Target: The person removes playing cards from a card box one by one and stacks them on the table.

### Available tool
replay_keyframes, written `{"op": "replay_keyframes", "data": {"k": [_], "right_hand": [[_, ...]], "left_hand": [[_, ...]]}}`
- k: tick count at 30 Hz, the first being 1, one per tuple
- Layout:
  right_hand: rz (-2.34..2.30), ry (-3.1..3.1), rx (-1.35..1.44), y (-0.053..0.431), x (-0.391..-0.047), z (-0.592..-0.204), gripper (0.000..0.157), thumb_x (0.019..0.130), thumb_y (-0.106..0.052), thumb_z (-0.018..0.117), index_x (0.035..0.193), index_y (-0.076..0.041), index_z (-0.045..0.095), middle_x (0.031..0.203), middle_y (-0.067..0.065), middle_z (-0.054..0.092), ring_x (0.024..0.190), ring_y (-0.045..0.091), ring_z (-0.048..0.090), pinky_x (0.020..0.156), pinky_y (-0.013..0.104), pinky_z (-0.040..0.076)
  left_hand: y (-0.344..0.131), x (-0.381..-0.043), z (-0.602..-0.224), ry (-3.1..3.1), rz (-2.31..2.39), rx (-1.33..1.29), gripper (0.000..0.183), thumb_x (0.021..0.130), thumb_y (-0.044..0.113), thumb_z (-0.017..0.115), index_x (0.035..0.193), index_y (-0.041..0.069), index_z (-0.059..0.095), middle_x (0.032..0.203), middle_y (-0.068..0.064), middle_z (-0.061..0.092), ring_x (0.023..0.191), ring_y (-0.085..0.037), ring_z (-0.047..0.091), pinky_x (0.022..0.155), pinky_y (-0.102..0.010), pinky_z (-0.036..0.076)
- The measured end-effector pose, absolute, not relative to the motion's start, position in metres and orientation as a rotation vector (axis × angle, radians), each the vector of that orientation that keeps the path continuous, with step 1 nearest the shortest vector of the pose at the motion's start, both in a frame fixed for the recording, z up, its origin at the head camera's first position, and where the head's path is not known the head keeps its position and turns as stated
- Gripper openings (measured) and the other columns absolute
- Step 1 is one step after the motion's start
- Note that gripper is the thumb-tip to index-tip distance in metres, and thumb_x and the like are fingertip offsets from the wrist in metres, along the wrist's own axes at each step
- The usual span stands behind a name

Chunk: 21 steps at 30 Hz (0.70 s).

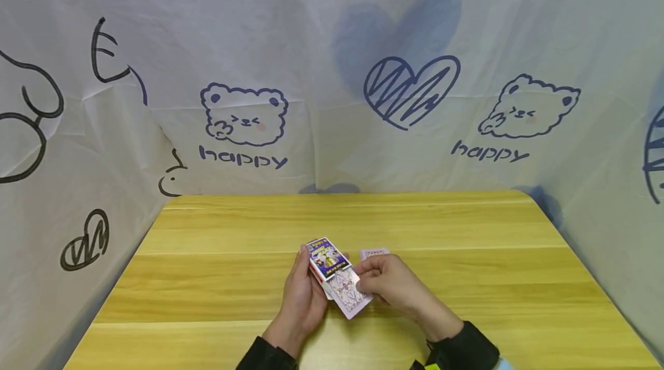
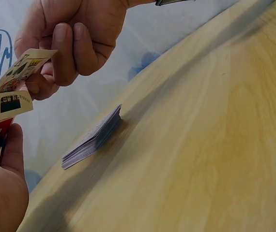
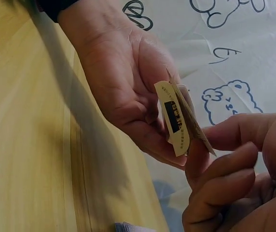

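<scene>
My left hand [image 1: 302,304] grips a purple and yellow card box [image 1: 328,259] above the table. A playing card [image 1: 347,294] with a patterned back sticks out of the box's near end; I cannot tell whether more cards lie under it. Thumb and fingers of my right hand [image 1: 398,284] pinch that card at its side edge. Its printed face [image 2: 24,72] shows in the left wrist view, beside the box's pale flap [image 2: 7,107]. A stack of playing cards [image 2: 93,137] lies on the table, partly hidden behind my right hand in the head view.
The wooden table [image 1: 207,278] has a light yellow grain and rounded far corners. Behind it and at both sides hangs a pale cloth [image 1: 332,128] with drawn hearts and bears.
</scene>
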State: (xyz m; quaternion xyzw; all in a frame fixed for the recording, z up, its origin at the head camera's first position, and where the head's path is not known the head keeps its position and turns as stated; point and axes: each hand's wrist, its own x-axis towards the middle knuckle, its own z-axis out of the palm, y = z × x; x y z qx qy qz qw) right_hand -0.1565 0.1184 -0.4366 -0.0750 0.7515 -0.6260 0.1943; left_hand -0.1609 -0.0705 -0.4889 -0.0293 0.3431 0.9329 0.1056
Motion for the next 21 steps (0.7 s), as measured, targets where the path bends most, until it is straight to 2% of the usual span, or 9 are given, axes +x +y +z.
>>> {"op": "replay_keyframes", "data": {"k": [3,7,14,21], "right_hand": [[-1.753,2.102,-0.233,0.119,-0.158,-0.437,0.025,0.081,-0.006,0.07,0.101,0.008,0.065,0.08,0.009,0.069,0.061,0.012,0.058,0.046,0.018,0.043],[-1.752,2.174,-0.268,0.12,-0.159,-0.438,0.02,0.085,-0.013,0.071,0.088,0.007,0.067,0.075,0.008,0.067,0.064,0.014,0.06,0.053,0.021,0.049],[-1.693,2.236,-0.315,0.127,-0.16,-0.435,0.019,0.084,-0.012,0.071,0.08,0.006,0.066,0.069,0.002,0.06,0.061,0.011,0.049,0.05,0.02,0.039],[-1.741,2.238,-0.182,0.141,-0.17,-0.427,0.019,0.089,-0.013,0.067,0.086,0.006,0.067,0.06,-0.001,0.055,0.045,0.007,0.036,0.039,0.019,0.028]], "left_hand": [[-0.071,-0.161,-0.489,1.012,2.745,-0.086,0.053,0.105,0.047,0.024,0.145,0.012,0.023,0.142,-0.03,0.04,0.13,-0.041,0.042,0.104,-0.042,0.046],[-0.07,-0.161,-0.488,0.998,2.751,-0.084,0.054,0.106,0.047,0.023,0.147,0.011,0.021,0.149,-0.029,0.03,0.131,-0.042,0.041,0.105,-0.043,0.045],[-0.071,-0.163,-0.489,1.007,2.787,-0.132,0.06,0.105,0.048,0.026,0.147,0.007,0.021,0.152,-0.027,0.025,0.13,-0.041,0.042,0.106,-0.04,0.044],[-0.075,-0.166,-0.489,0.965,2.824,-0.199,0.067,0.104,0.051,0.027,0.149,0.002,0.019,0.154,-0.025,0.024,0.132,-0.039,0.041,0.105,-0.039,0.045]]}}
